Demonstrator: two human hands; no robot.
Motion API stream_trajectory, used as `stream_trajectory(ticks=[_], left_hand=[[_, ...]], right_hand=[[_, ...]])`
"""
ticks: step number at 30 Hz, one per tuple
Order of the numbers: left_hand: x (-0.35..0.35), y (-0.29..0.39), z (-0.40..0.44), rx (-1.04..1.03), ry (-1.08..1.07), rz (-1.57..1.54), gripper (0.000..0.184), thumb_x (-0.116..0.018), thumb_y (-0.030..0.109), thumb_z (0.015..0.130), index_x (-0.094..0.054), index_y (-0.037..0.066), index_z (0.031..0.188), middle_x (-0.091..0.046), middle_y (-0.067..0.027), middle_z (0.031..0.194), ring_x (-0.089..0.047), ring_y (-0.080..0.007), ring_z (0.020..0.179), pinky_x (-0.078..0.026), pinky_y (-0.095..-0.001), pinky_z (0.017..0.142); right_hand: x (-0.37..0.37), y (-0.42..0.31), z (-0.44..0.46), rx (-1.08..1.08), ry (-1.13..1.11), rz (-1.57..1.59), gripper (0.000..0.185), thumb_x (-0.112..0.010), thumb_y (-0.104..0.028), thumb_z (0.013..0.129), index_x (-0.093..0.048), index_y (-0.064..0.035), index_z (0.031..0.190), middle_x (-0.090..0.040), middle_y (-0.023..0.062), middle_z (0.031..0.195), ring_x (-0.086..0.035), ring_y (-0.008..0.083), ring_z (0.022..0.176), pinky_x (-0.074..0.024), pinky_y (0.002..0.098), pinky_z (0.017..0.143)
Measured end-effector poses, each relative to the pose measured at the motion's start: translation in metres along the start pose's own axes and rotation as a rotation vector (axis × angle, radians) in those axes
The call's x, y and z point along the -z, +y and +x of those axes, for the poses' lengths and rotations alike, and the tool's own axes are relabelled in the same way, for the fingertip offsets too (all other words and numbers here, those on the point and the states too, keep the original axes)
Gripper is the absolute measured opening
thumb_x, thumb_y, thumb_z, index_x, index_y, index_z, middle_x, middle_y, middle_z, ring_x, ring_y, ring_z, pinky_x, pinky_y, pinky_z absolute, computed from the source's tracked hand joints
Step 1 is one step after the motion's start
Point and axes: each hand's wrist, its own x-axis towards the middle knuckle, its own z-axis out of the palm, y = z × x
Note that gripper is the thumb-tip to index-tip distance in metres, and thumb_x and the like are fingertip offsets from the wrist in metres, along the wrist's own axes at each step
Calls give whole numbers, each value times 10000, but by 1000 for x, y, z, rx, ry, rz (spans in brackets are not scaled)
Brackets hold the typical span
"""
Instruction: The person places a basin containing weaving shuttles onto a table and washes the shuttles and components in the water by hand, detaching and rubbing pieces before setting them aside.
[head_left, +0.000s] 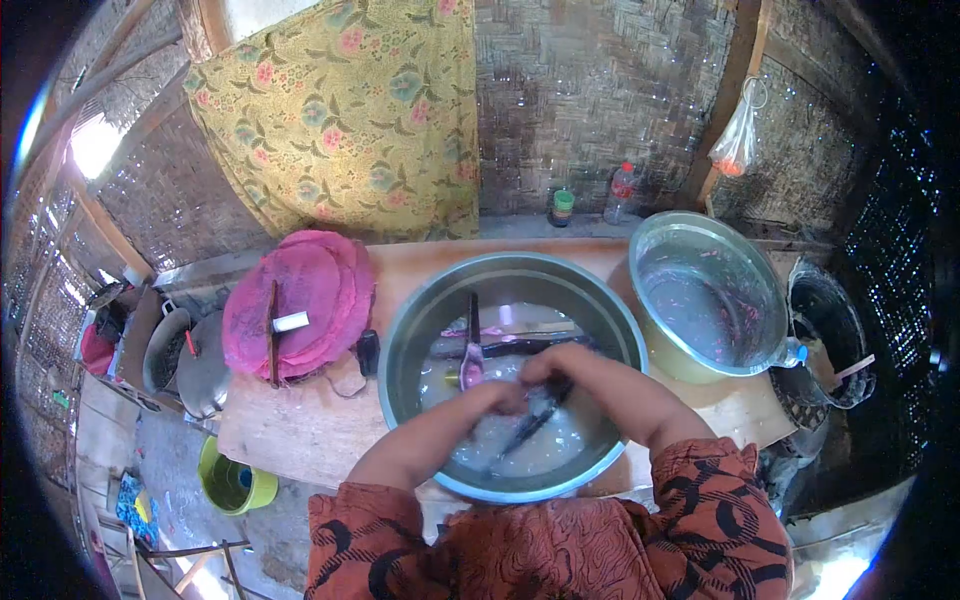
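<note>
A large green-grey basin [392,395] of cloudy water stands in front of me. Over the water, my right hand [556,364] is closed around a dark, long, thin utensil [535,425], blurred by motion, which slants down toward the water. My left hand [506,398] is curled shut close beside it; what its fingers grip is hidden. A ladle [473,350] with a dark handle and a pinkish-purple bowl lies just beyond my left hand. Behind my hands, a dark stick-like piece [515,347] and a lighter strip [535,329] rest in the basin.
A second basin [640,300], with pink bits inside, stands at the right of the wooden table [290,425]. Pink round mesh covers [325,260] are stacked at left beside a small black object [368,353]. A bottle [620,195] and cup [563,207] stand behind. A green bucket [215,485] is below left.
</note>
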Motion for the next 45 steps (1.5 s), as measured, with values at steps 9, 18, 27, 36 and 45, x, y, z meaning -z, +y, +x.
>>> stream_trajectory(ticks=[9, 18, 27, 36, 45], left_hand=[[82, 23, -142, 18, 332, 71, 460, -468, 475, 856, -568, 48, 994, -605, -203, 996, -585, -352, 909, -449, -422, 764], [133, -174, -326, 492, 858, 81, 263, -534, 254, 872, -580, 44, 1024, -618, -181, 880, -594, -312, 794, -463, -377, 736], [103, -320, -330, 739, 1659, 55, 475, -645, 247, 720, -534, 52, 1139, -576, -219, 1073, -531, -383, 1023, -424, -418, 874], [124, -70, -212, -271, 957, -317, 269, -577, 135, 839, -552, 36, 1088, -616, -74, 1001, -579, -178, 925, -468, -315, 792], [88, -26, -38, -386, 486, -106, 321, -577, 248, 792, -600, 68, 1056, -635, -175, 941, -615, -290, 852, -465, -382, 767]], right_hand=[[63, -2, -35, 481, -427, 550, 288, -499, -277, 913, -610, -45, 1043, -468, -76, 635, -418, 20, 591, -359, 166, 551], [76, 28, 5, 225, 547, 158, 246, -592, -293, 814, -658, -63, 869, -597, 69, 696, -554, 190, 653, -441, 290, 614], [61, 16, 12, 216, 736, -381, 229, -639, -245, 725, -669, -76, 875, -613, 167, 948, -597, 304, 896, -465, 404, 802], [-52, -44, 9, 263, -367, -704, 331, -619, -270, 733, -619, -24, 955, -645, 157, 889, -611, 310, 807, -473, 412, 717], [-57, -73, 3, 230, 35, -447, 392, -558, -393, 767, -608, -35, 921, -618, 203, 797, -594, 356, 732, -452, 453, 700]])
